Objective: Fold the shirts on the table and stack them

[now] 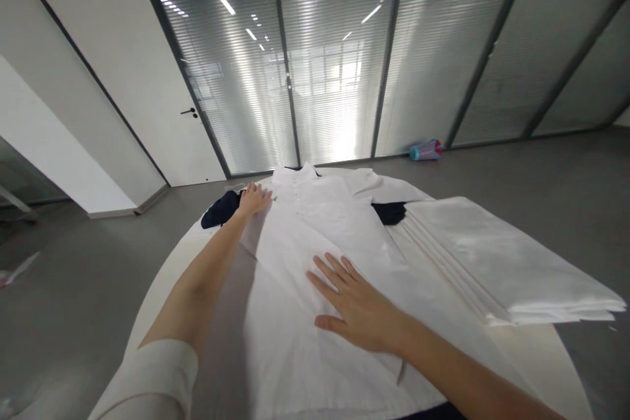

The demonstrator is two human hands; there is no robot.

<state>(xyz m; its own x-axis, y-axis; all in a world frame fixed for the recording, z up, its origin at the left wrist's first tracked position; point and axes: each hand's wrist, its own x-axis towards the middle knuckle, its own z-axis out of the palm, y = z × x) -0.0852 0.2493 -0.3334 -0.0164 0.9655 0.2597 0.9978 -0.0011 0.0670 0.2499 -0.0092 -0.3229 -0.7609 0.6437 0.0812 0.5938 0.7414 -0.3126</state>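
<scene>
A white collared shirt (300,249) lies spread out on a pale round table (162,289), its collar at the far side and its hem towards me. My right hand (357,308) rests flat on the lower body of the shirt, fingers spread and holding nothing. My left hand (253,199) is stretched to the far left edge of the shirt, near the shoulder, with its fingers extended over the cloth. Beside that hand lies a dark navy cloth item (220,210). More dark fabric (390,212) shows beyond the shirt's right side.
A folded stack of white cloth (492,262) lies on the right of the table and overhangs its edge. A blue and red object (426,150) rests on the grey floor (492,177) by the glass partition (335,79). A white door (132,72) stands at the left.
</scene>
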